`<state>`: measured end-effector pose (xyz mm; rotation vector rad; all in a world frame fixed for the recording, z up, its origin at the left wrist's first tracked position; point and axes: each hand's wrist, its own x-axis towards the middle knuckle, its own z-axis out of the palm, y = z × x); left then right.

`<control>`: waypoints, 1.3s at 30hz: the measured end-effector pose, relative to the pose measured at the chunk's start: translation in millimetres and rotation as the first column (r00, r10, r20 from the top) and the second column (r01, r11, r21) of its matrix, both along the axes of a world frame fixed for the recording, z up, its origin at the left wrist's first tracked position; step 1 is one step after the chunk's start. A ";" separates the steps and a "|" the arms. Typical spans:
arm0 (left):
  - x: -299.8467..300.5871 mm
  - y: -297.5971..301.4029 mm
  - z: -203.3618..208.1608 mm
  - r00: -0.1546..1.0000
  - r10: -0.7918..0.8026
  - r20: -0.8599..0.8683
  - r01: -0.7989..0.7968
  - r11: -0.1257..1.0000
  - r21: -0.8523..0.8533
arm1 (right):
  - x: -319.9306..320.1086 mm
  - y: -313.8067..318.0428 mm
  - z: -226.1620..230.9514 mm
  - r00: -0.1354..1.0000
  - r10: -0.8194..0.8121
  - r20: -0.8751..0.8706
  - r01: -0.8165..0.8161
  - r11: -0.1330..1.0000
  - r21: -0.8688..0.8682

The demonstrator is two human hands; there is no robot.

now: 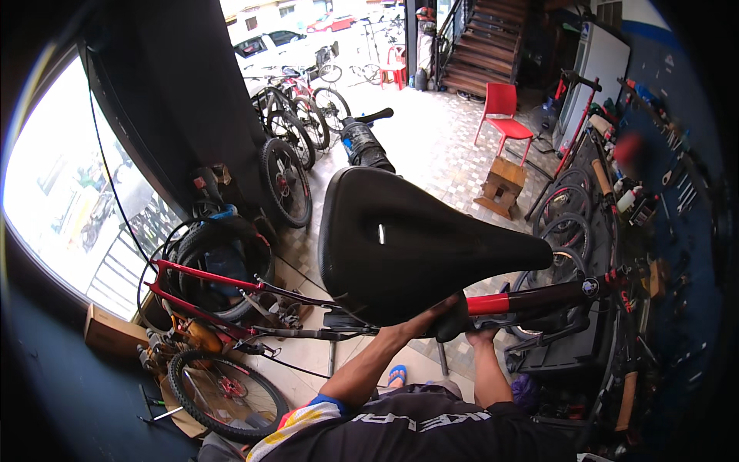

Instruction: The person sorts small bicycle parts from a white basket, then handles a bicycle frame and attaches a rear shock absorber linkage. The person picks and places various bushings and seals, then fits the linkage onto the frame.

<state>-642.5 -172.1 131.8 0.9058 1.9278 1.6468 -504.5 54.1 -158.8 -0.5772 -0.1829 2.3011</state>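
A large black bicycle saddle [423, 239] fills the middle of the view, with its narrow nose toward the right. Below it runs a red and black bicycle frame [489, 303], raised above the floor and lying across from left to right. My left hand [440, 312] reaches under the saddle's near edge, closed beside a rounded black part [453, 322]; the saddle hides most of its fingers. Just below the frame's tube, my right hand [483, 336] is curled against its underside. What either hand grips is hidden.
Several bicycles [296, 115] stand at the far left. A loose wheel [227, 393] lies near left, beside a cardboard box [114, 331]. Farther off are a red chair [504, 115] and a wooden stool [502, 185]. Tools [685, 192] hang on the right wall.
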 end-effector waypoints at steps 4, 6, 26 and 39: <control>38.0 1.5 7.7 0.999 0.046 -0.013 -0.046 0.999 0.000 | 31.7 4.7 -3.0 0.999 0.022 -0.035 -0.023 0.999 -0.030; 59.1 10.8 11.5 1.000 0.019 -0.016 -0.019 1.000 0.013 | 58.6 28.6 -21.3 0.995 0.031 -0.100 -0.030 0.999 0.017; 115.3 35.3 8.0 0.983 0.075 0.169 -0.161 0.800 0.579 | 122.8 50.4 22.6 0.856 0.026 0.517 -0.053 0.998 0.038; 91.2 -134.5 -66.9 0.872 0.046 -0.488 -0.254 0.893 -0.370 | 152.0 -36.6 59.9 0.641 -0.048 0.766 -0.554 0.662 0.505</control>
